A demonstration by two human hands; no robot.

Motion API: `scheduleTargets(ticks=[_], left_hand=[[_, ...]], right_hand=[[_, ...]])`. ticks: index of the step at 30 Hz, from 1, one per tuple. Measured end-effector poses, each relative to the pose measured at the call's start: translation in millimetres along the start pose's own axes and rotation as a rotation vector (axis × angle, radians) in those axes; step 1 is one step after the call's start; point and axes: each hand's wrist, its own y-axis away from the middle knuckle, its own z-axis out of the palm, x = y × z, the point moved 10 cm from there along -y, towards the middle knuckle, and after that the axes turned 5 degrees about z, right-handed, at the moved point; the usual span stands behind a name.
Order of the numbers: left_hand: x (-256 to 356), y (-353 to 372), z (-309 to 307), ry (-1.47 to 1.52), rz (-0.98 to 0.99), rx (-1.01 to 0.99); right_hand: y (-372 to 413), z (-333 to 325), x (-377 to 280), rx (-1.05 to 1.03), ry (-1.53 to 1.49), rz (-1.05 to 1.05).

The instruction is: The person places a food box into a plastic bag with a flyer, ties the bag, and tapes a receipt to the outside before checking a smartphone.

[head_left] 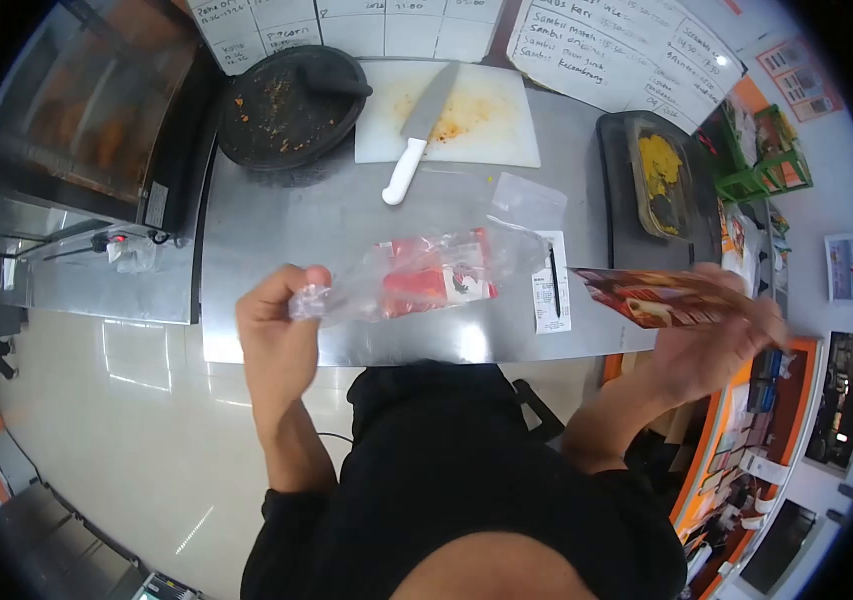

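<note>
My left hand (282, 335) is closed, thumb and fingers pinching the gathered end of a clear plastic bag (352, 288). Red and white packets (432, 275) show through the plastic, close over the steel table. On the right, my right hand (702, 355) grips a glossy printed sheet (637, 300) with food pictures, seen at a slant near the table's front right corner. Between the hands, a white receipt (547, 318) lies on the steel with a black pen (554, 280) across it.
At the back, a white-handled knife (407, 170) rests on a stained white cutting board (497, 120). Left of it stands a dark stone mortar (267, 135) with a pestle (335, 82). A tub of yellow food (659, 165) sits at right; a glass cabinet (77, 120) is far left.
</note>
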Motion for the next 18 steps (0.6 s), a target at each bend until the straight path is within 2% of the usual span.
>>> scheduleTargets(ticks=[1,2,4,5,6,7,8,9,10,11,13,14,16,17,18], left_hand=[[-10.2,3.4,2.4,0.145,-0.079,0.023],[-11.1,4.3,9.6,0.212,-0.066,-0.071],[-17.5,4.2,12.3,0.304,-0.041,-0.134],[-18.8,5.4,15.3,0.395,-0.016,-0.182],[-13.6,9.9,10.3,0.446,0.078,-0.179],[-6.7,9.4,10.2,0.450,0.078,-0.180],[-5.3,8.4,13.9,0.367,-0.027,-0.191],[-10.1,8.7,14.0,0.285,-0.129,-0.197],[-17.1,10.1,13.5,0.237,-0.123,-0.216],[-16.5,10.8,12.7,0.244,-0.123,-0.209],[-1.5,12.0,20.2,0.140,-0.025,-0.247],[6.0,9.5,22.9,0.145,0.003,-0.238],[-0.8,9.0,26.0,0.118,-0.005,-0.240],[-3.3,7.0,26.7,0.088,-0.010,-0.241],[-0.5,4.2,28.4,0.087,-0.006,-0.253]], right_hand=[[-7.8,40.6,-4.5,-0.065,-0.200,-0.057],[-13.5,82.5,-0.7,-0.132,-0.399,-0.114],[-19.6,139.8,40.0,-0.589,-0.369,-0.098],[-7.6,145.4,88.3,-0.482,-0.078,0.081],[1.2,147.6,121.9,-0.297,-0.152,0.058],[5.8,138.5,170.5,-0.161,-0.090,0.339],[24.3,115.3,218.6,0.042,-0.321,0.595],[27.2,94.9,234.3,0.152,-0.276,0.585],[28.4,75.0,239.8,0.260,-0.231,0.576],[25.9,68.4,231.3,0.253,-0.226,0.581],[17.6,41.0,193.2,0.352,0.095,0.523],[16.7,41.6,183.8,0.354,0.100,0.529],[0.7,106.5,134.5,-0.256,-0.094,0.180],[2.3,130.0,132.4,-0.465,-0.021,0.213],[6.8,137.5,143.8,-0.572,0.200,0.232]])
